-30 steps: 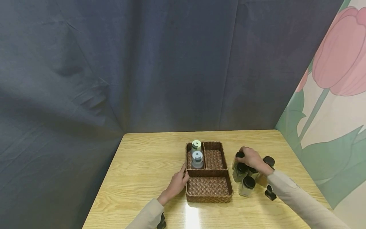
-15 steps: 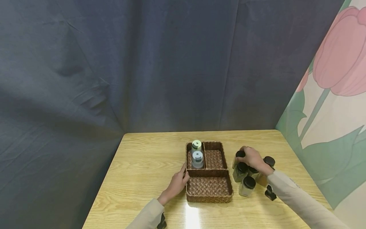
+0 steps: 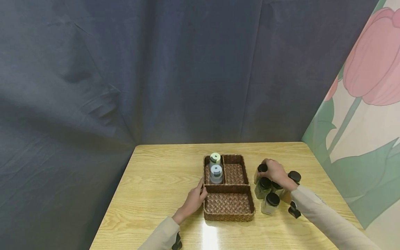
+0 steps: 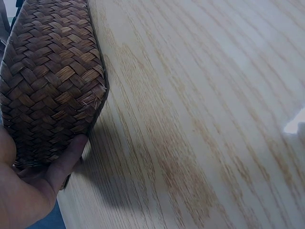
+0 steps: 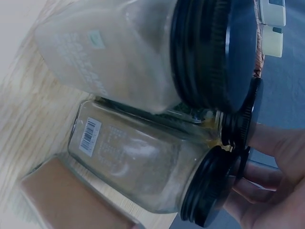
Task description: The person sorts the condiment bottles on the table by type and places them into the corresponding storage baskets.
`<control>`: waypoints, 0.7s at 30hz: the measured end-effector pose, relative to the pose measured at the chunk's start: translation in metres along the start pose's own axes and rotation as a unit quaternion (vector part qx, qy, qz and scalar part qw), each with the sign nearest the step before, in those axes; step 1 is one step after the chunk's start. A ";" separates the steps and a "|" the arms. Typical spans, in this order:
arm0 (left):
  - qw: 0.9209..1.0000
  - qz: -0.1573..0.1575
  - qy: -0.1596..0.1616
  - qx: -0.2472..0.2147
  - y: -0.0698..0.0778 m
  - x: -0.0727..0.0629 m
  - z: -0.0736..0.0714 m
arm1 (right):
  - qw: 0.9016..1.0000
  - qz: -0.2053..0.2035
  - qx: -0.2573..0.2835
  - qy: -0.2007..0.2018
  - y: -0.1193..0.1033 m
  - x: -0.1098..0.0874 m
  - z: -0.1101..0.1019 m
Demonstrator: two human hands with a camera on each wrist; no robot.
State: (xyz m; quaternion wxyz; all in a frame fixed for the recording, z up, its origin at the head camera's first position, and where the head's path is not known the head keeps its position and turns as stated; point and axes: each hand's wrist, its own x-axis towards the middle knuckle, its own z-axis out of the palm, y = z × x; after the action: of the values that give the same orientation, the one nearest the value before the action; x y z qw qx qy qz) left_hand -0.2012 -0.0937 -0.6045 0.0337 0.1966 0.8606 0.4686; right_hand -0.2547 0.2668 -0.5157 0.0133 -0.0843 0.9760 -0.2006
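In the head view, my left hand (image 3: 194,200) holds the left side of a brown woven basket (image 3: 229,217). Its thumb is at the rim, and in the left wrist view fingers (image 4: 66,159) lie against the outer wall. My right hand (image 3: 275,172) grips the black lid of a spice jar (image 3: 262,168), farthest back in a group of clear jars right of the basket. That jar still stands among the others, its body partly hidden. Nearer jars, one with pale contents (image 5: 109,52) and one with a barcode label (image 5: 138,157), fill the right wrist view.
Two white-capped containers (image 3: 216,170) stand in the basket's back-left compartment; the back-right and front compartments show bare weave. A pale jar (image 3: 270,204) stands nearest the front. Dark blue cloth (image 3: 193,73) hangs behind the wooden table (image 3: 156,173). A tulip-painted wall (image 3: 359,139) borders the right.
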 end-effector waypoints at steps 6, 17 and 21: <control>1.000 -0.001 -0.003 0.002 0.000 0.000 0.000 | 1.000 -0.013 0.006 0.007 0.000 -0.001 -0.002; 1.000 0.011 -0.001 0.009 0.000 0.002 0.000 | 0.999 -0.025 0.013 0.019 0.001 0.000 0.000; 1.000 0.006 -0.008 -0.002 0.000 0.001 0.001 | 1.000 -0.026 0.008 0.016 0.002 0.000 -0.001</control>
State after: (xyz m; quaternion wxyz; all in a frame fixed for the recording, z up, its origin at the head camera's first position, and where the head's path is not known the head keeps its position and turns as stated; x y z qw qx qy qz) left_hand -0.2018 -0.0930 -0.6051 0.0380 0.2054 0.8582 0.4689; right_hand -0.2545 0.2685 -0.5158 -0.0071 -0.1058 0.9719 -0.2100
